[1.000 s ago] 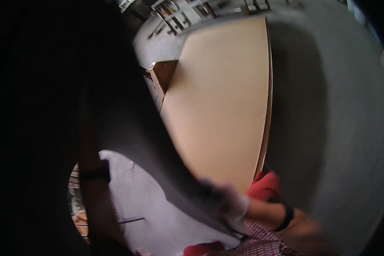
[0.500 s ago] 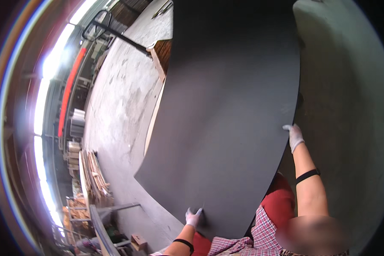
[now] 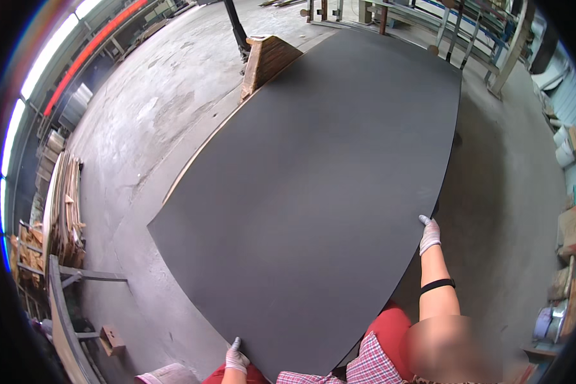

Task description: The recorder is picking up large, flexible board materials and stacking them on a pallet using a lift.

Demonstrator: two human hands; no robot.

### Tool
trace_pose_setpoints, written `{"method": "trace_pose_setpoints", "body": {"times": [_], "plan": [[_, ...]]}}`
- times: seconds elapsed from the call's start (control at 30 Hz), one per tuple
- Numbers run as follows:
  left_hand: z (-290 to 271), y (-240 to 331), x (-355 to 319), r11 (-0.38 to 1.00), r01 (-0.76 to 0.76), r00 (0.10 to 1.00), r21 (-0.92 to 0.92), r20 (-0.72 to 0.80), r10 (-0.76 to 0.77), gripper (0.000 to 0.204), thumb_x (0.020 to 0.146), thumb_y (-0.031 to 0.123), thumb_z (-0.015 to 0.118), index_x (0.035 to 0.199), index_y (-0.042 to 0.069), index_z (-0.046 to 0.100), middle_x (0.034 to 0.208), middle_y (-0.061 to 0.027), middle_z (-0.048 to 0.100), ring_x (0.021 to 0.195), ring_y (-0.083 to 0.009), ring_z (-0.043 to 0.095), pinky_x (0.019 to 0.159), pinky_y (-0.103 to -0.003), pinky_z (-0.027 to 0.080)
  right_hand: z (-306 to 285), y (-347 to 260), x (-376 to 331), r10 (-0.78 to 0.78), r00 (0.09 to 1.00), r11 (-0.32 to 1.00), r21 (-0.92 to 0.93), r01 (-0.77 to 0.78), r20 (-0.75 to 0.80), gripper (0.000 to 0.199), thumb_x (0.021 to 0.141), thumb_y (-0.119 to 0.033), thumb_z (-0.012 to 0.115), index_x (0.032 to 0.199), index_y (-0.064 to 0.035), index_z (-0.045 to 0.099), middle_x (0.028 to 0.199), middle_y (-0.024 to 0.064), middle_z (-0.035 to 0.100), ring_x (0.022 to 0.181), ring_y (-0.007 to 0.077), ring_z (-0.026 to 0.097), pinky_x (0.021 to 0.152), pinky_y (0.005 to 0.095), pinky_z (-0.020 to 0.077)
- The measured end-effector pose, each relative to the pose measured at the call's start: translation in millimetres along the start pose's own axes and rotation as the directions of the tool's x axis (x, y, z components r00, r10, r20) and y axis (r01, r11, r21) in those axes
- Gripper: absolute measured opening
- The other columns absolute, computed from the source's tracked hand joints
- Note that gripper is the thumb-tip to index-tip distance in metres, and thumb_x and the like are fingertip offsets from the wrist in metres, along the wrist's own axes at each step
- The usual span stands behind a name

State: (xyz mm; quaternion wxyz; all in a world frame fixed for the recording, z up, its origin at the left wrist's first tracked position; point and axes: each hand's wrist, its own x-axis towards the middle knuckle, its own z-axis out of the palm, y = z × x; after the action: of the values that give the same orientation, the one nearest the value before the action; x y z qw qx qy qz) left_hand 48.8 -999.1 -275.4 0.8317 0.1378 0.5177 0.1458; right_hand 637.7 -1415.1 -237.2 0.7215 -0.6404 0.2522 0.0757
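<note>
A large dark grey sheet point(image 3: 301, 179) with a smooth matt face spreads out in front of me, its near corner against my lap. My right hand point(image 3: 430, 233), in a whitish glove, grips the sheet's right edge, thumb on top and fingers hidden beneath. Lower down, my gloved left hand point(image 3: 237, 358) holds the near left edge in the same way, the thumb laid over the rim. A pale layer shows along the sheet's far left edge. What bears the sheet from below is mostly hidden.
Beyond the sheet's left edge stands a brown wooden block or pallet end point(image 3: 262, 67) beside a black upright handle point(image 3: 237, 32). A metal frame point(image 3: 70, 326), a small cardboard box point(image 3: 112, 340) and stacked boards point(image 3: 70, 211) lie left. A rack point(image 3: 512, 57) is far right; boxes point(image 3: 575, 230) line the right side.
My view has shifted, so the sheet's far end and the rack now show. The sheet appears flatter and turned. My left hand now has only its thumb over the edge; my right hand keeps its grip.
</note>
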Motion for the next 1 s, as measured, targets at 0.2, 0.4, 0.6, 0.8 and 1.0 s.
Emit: {"method": "trace_pose_setpoints", "body": {"times": [0.2, 0.4, 0.6, 0.8, 1.0], "plan": [[99, -15, 50, 0.979, -0.148, 0.986, 0.137, -0.057, 0.157, 0.046, 0.081, 0.01, 0.058, 0.124, 0.011, 0.039, 0.116, -0.0089, 0.049, 0.105, -0.0306, 0.048, 0.09, -0.051, 0.039, 8, 30, 4, 0.108, 0.994, 0.992, -0.07, -0.108, -0.006, 0.057, 0.076, -0.023, 0.065, 0.122, 0.0006, 0.04, 0.121, 0.0103, 0.047, 0.109, 0.0253, 0.042, 0.095, 0.0422, 0.0313], [135, -42, 72, 0.932, -0.244, 0.961, 0.267, -0.063, 0.27, 0.05, 0.083, 0.007, 0.054, 0.128, 0.012, 0.033, 0.116, -0.0122, 0.048, 0.105, -0.0297, 0.049, 0.087, -0.047, 0.043, 14, 123, -33, 0.291, 0.955, 0.941, -0.163, -0.298, -0.065, 0.065, 0.074, -0.018, 0.067, 0.127, -0.0005, 0.034, 0.126, 0.0117, 0.042, 0.117, 0.0279, 0.037, 0.099, 0.0427, 0.0267], [138, -41, 107, 0.609, -0.279, 0.867, 0.743, -0.078, 0.492, 0.061, 0.083, 0.024, 0.058, 0.131, 0.002, 0.028, 0.128, -0.0199, 0.039, 0.119, -0.0289, 0.037, 0.1, -0.035, 0.028, 24, 133, -51, 0.381, 0.924, 0.917, -0.14, -0.372, 0.04, 0.075, 0.074, -0.045, 0.064, 0.125, -0.0004, 0.032, 0.125, 0.0154, 0.041, 0.103, 0.0295, 0.048, 0.085, 0.0439, 0.0433], [180, -30, 85, 0.814, -0.28, 0.904, 0.509, -0.146, 0.403, 0.048, 0.081, 0.019, 0.062, 0.118, -0.003, 0.041, 0.109, -0.0137, 0.055, 0.094, -0.0213, 0.055, 0.079, -0.03, 0.046, 30, 137, -44, 0.375, 0.927, 0.923, -0.097, -0.373, 0.012, 0.056, 0.08, -0.029, 0.062, 0.125, -0.0067, 0.036, 0.12, 0.011, 0.047, 0.103, 0.028, 0.05, 0.085, 0.0445, 0.0445], [136, -35, 70, 0.836, -0.21, 0.951, 0.506, -0.092, 0.294, 0.055, 0.08, 0.019, 0.064, 0.121, -0.007, 0.038, 0.112, -0.0175, 0.053, 0.095, -0.0231, 0.056, 0.079, -0.031, 0.049, -21, 158, -12, 0.554, 0.823, 0.81, -0.308, -0.498, 0.127, 0.062, 0.084, -0.044, 0.05, 0.131, -0.0084, 0.031, 0.132, 0.0111, 0.038, 0.119, 0.0299, 0.037, 0.102, 0.0472, 0.021]]}}
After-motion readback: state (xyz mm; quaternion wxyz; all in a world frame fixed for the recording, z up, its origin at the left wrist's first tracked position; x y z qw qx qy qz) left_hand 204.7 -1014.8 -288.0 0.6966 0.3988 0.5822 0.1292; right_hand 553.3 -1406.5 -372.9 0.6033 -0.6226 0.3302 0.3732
